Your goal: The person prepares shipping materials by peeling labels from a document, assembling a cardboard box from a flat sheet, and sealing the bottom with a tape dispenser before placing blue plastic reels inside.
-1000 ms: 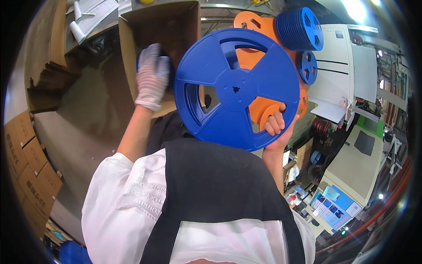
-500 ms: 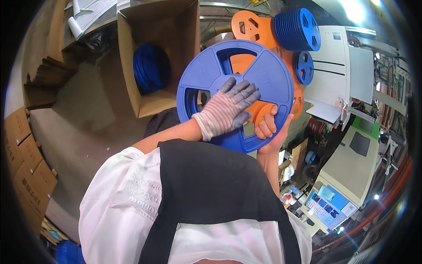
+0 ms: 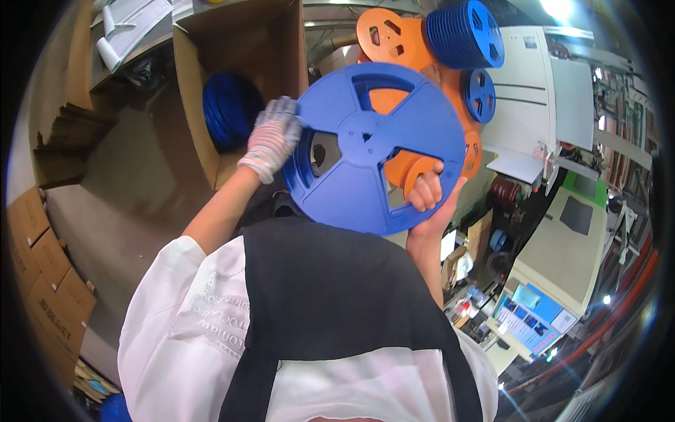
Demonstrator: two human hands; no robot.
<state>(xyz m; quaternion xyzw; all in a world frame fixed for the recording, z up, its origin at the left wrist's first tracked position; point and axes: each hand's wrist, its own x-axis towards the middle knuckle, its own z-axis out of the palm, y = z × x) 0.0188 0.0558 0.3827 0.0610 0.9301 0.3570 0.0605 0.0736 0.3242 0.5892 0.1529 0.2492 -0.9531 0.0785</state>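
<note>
A large blue plastic reel (image 3: 342, 181), with a small hub hole and several cut-out windows, is held up in front of my chest. My bare right hand (image 3: 427, 193) grips it at the lower right, fingers curled through a window and over the rim. At the reel's left rim is my left hand (image 3: 273, 137), in a striped glove with grey fingertips. Its fingers are stretched out against or just beside the edge; firm contact cannot be made out. Through the windows, orange reels (image 3: 388, 100) show behind.
Left of the reel stands an open cardboard box (image 3: 193, 105) with blue reels (image 3: 228, 111) inside. Beyond are a stack of smaller blue reels (image 3: 467, 34) and an orange reel (image 3: 390, 39). Machines (image 3: 562, 246) line the right; closed cartons (image 3: 46, 281) stand far left.
My left hand has moved left from the reel's face to its left rim, uncovering the hub. My right hand keeps its grip, and the reel has turned slightly.
</note>
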